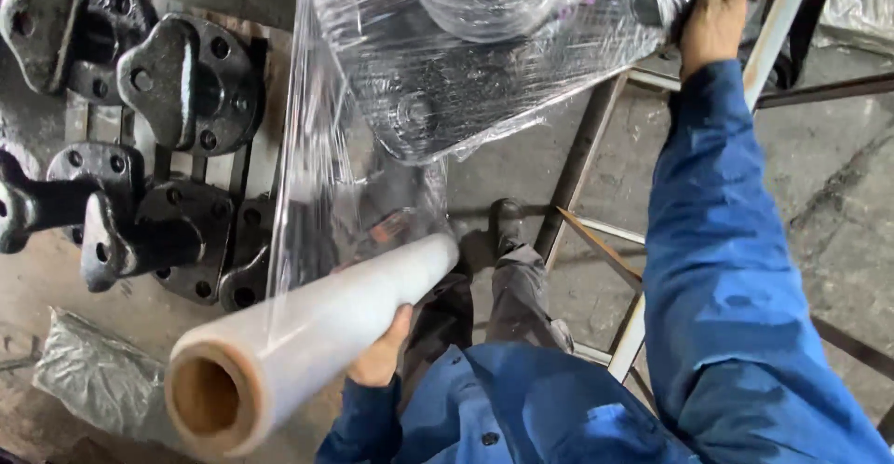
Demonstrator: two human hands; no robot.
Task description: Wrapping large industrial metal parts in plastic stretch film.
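Stretch film roll (pixel 307 334): whitish translucent, brown cardboard core, open core end facing near-left. Lies tilted, running from near-left up toward centre, held off the ground from underneath. A clear film sheet (pixel 321 175) runs off it, pulled taut up to the far side. Wrapped part (pixel 484 45): dark cast-metal piece at far centre, already covered in several glossy, wrinkled film layers, shape under the film hard to make out.

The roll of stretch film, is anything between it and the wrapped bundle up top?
Nothing visible does. From the roll of stretch film, held from below by the left hand, a clear film sheet runs unobstructed to the wrapped bundle, where the right hand presses.
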